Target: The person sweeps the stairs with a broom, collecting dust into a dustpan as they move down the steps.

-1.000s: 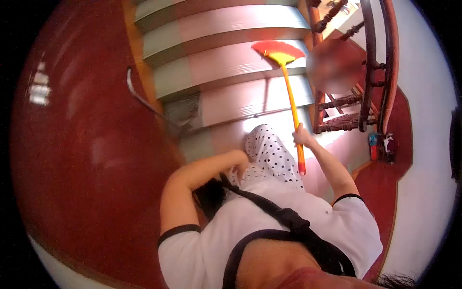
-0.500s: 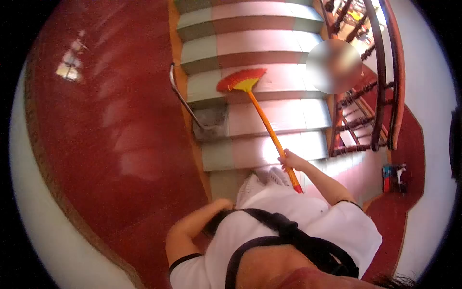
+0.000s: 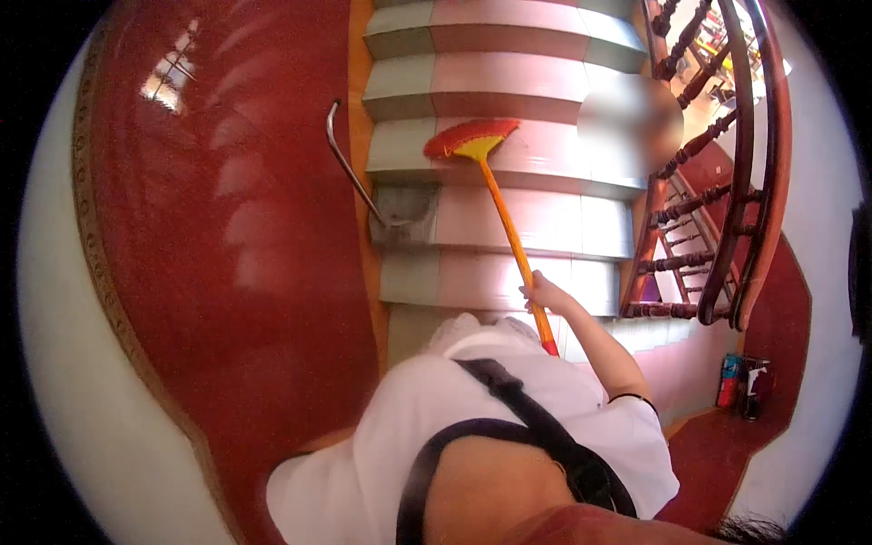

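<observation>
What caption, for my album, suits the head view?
Right hand holding a red-bristled broom on a staircase beside wooden railings.

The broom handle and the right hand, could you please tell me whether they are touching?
Touching. The head view shows the right hand closed around the broom handle, near its red end.

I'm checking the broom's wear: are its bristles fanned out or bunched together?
Fanned out: the red bristles widen from the yellow neck at the end of the orange handle.
</observation>
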### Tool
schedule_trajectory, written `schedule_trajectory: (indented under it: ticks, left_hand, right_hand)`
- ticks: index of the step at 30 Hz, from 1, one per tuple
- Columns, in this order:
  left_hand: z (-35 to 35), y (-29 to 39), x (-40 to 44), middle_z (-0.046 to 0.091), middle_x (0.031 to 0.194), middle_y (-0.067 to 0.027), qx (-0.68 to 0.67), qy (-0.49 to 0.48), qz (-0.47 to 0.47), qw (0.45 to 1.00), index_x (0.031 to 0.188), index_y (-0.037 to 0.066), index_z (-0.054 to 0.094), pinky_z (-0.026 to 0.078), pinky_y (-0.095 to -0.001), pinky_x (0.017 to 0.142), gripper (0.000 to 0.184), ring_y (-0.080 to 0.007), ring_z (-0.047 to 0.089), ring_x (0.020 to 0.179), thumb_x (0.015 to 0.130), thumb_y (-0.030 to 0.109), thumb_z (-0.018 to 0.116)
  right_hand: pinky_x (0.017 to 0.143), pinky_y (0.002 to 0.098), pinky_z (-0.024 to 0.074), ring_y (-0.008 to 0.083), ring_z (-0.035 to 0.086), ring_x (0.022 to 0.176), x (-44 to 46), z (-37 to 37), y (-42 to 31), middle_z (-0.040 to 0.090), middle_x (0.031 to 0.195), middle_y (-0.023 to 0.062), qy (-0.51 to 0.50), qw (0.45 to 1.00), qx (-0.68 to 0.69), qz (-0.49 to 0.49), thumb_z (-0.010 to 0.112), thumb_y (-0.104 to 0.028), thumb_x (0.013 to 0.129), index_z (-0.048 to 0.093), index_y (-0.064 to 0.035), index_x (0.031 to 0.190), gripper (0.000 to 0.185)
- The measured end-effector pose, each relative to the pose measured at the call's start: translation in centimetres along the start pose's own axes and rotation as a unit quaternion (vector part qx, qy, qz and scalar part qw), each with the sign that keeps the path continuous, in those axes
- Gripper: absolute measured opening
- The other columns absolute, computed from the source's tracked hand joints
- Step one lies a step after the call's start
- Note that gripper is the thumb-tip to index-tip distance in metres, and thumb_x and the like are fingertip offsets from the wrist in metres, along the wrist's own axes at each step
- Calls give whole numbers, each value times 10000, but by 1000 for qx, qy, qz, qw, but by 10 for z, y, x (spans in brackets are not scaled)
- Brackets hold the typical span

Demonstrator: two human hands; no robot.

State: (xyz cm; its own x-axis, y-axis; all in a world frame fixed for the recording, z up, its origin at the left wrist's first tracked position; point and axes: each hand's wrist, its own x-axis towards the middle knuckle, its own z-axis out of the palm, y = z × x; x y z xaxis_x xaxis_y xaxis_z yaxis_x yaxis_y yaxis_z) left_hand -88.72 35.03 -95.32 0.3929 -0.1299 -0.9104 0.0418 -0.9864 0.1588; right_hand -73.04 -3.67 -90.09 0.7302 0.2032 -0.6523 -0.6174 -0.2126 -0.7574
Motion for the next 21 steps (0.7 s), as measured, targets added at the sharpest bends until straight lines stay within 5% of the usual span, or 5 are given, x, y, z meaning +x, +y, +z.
schedule_trajectory:
  ticks: [10, 14, 17, 19, 21]
  left_hand:
    - [-31, 13, -30, 528, 893, -176, 38, 61, -70, 995, 854, 8, 532, 401, -354, 701, 208, -296, 511, 815, 737, 171, 475]
    - [-149, 141, -80, 522, 888, -184, -6, 248, 152, 957, 845, -4, 524, 400, -350, 701, 199, -296, 509, 810, 748, 161, 467]
    - [-219, 307, -166, 513, 809, -126, -72, 47, 443, 893, 835, 14, 516, 402, -309, 671, 163, -239, 507, 760, 748, 143, 466]
    - [-214, 381, -204, 509, 753, -138, -73, -173, 616, 765, 764, 2, 505, 385, -326, 677, 164, -263, 492, 758, 737, 157, 455]
    - [-184, 414, -214, 501, 725, -147, 15, -220, 623, 751, 732, 7, 478, 390, -352, 621, 201, -282, 488, 687, 769, 204, 463]
  right_hand:
    - [437, 272, 444, 135, 485, 478, 3, -16, 21, 448, 665, 86, -10, 999, 30, -26, 488, -138, 764, 278, 9, 937, 309]
    - [427, 274, 428, 140, 488, 473, 4, -15, 28, 461, 633, 87, -37, 998, 27, -47, 483, -122, 762, 260, 17, 937, 316]
    - [421, 271, 426, 147, 490, 463, 2, -10, 21, 462, 624, 88, -62, 996, 33, -55, 486, -111, 757, 246, 18, 935, 326]
    - [417, 269, 428, 150, 493, 459, 6, -1, 21, 463, 627, 89, -74, 995, 30, -58, 489, -106, 755, 239, 17, 934, 331]
    - [413, 265, 433, 155, 506, 463, 17, 2, 28, 466, 633, 87, -94, 992, 34, -81, 491, -117, 760, 240, 11, 927, 328]
